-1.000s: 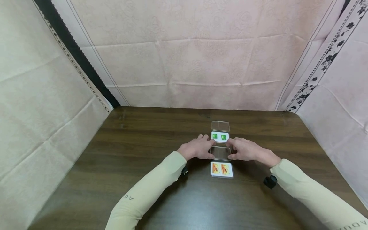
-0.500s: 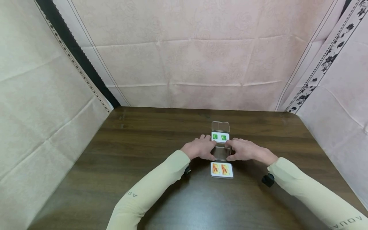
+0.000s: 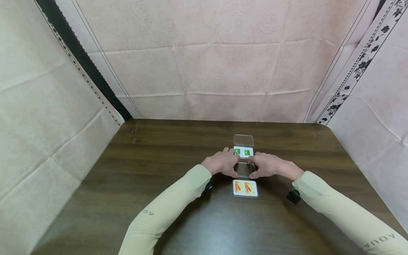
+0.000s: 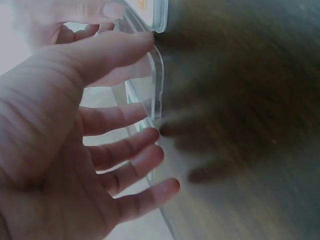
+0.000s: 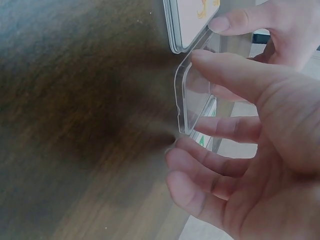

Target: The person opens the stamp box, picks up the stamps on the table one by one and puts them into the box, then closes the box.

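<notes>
In the head view a clear plastic lid (image 3: 245, 170) lies between both hands, just beyond a case base (image 3: 245, 188) showing two orange-and-white cards. My left hand (image 3: 223, 163) holds the lid's left side, thumb at the near corner and index finger at the far one. On the right side my right hand (image 3: 269, 165) grips it the same way. In both wrist views the other fingers spread loosely past the lid (image 4: 156, 85). Beyond it sits a second case base (image 3: 243, 152) with two green-and-white cards; its clear lid (image 3: 243, 140) lies folded back behind.
Brown wood-grain table (image 3: 165, 141) surrounds the cases. Its far edge meets a pale patterned cloth (image 3: 207, 71). More cloth hangs at the left and right sides. A black device (image 3: 294, 196) is strapped at the right wrist.
Both hands have shifted slightly inward around the lid, the right hand a little to the left. The cases look unmoved apart from a slight camera shift.
</notes>
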Motion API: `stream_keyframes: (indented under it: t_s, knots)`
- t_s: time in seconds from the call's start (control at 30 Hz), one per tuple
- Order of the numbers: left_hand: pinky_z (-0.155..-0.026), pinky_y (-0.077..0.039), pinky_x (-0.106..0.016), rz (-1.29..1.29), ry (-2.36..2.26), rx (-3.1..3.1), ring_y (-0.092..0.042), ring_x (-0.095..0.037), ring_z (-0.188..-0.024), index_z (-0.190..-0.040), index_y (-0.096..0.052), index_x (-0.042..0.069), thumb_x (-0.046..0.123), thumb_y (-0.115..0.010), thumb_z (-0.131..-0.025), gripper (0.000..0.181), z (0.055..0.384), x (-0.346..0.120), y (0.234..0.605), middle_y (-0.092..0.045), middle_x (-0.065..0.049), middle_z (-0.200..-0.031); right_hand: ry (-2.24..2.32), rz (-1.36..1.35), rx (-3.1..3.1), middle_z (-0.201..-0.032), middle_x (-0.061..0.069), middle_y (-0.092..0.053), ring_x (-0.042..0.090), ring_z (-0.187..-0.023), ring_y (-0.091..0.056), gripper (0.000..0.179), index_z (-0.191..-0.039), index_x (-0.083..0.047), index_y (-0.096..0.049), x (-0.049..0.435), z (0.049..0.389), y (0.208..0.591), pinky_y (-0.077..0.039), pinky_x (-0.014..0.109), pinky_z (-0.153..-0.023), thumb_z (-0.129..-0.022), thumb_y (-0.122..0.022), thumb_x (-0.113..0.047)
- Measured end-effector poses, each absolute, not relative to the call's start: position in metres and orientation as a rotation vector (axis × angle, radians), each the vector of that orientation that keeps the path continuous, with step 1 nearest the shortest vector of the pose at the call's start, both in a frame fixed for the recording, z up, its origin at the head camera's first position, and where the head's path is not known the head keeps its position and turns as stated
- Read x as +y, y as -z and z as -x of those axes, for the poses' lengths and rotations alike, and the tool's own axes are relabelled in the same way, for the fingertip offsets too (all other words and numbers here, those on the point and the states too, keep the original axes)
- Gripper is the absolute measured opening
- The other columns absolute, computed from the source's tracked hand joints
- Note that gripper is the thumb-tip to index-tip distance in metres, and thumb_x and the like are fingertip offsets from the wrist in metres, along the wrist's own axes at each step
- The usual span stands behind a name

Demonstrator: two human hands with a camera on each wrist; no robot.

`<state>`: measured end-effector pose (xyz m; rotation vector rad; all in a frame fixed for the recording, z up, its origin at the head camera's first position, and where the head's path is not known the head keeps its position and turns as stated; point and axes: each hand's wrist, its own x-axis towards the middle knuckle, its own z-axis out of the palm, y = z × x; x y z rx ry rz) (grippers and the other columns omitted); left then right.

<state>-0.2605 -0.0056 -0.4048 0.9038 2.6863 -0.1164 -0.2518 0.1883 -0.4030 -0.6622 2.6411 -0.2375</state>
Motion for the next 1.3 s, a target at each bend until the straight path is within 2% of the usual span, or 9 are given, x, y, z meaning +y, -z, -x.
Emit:
stream_keyframes:
  t_s: [0.33,0.57,0.8,1.07,1.3]
  knots:
    - [-0.079,-0.046,-0.031,-0.924,-0.017,2.616,-0.046,-0.017,-0.101,-0.112,-0.063,0.017,0.052,-0.07,-0.084,0.046,0.271,-0.009,0.407,-0.052,-0.002,-0.116,0.26,0.663,2.598,-0.108,0.008,-0.057,0.02,-0.088,-0.05,0.064,-0.131,-0.009,-0.055,0.187,0.258,0.404,-0.042,0.032,-0.068,-0.082,-0.078,-0.04]
    - [-0.073,-0.046,-0.029,-0.926,-0.074,2.57,-0.049,-0.016,-0.096,-0.106,-0.061,0.016,0.051,-0.07,-0.084,0.043,0.275,-0.013,0.407,-0.052,0.0,-0.107,0.293,0.715,2.561,-0.097,0.006,-0.058,0.018,-0.08,-0.049,0.058,-0.123,-0.007,-0.056,0.186,0.263,0.405,-0.04,0.03,-0.064,-0.082,-0.078,-0.041]
    - [-0.068,-0.045,-0.027,-0.939,-0.106,2.55,-0.053,-0.016,-0.091,-0.106,-0.057,0.015,0.049,-0.07,-0.084,0.043,0.276,-0.012,0.402,-0.052,-0.001,-0.104,0.316,0.765,2.556,-0.092,0.006,-0.057,0.015,-0.074,-0.048,0.053,-0.117,-0.006,-0.056,0.188,0.265,0.402,-0.039,0.027,-0.06,-0.081,-0.078,-0.039]
    - [-0.076,-0.047,-0.03,-0.948,-0.086,2.562,-0.049,-0.016,-0.099,-0.116,-0.056,0.016,0.05,-0.069,-0.084,0.049,0.274,-0.012,0.394,-0.051,0.0,-0.109,0.296,0.782,2.602,-0.101,0.008,-0.057,0.017,-0.081,-0.051,0.056,-0.118,-0.008,-0.057,0.192,0.261,0.395,-0.042,0.028,-0.064,-0.08,-0.078,-0.043]
    - [-0.077,-0.048,-0.028,-0.99,-0.085,2.593,-0.049,-0.015,-0.099,-0.123,-0.054,0.014,0.051,-0.069,-0.084,0.055,0.265,-0.014,0.389,-0.052,-0.001,-0.111,0.286,0.79,2.654,-0.102,0.008,-0.056,0.015,-0.077,-0.052,0.058,-0.12,-0.008,-0.057,0.192,0.249,0.388,-0.043,0.027,-0.062,-0.079,-0.078,-0.044]
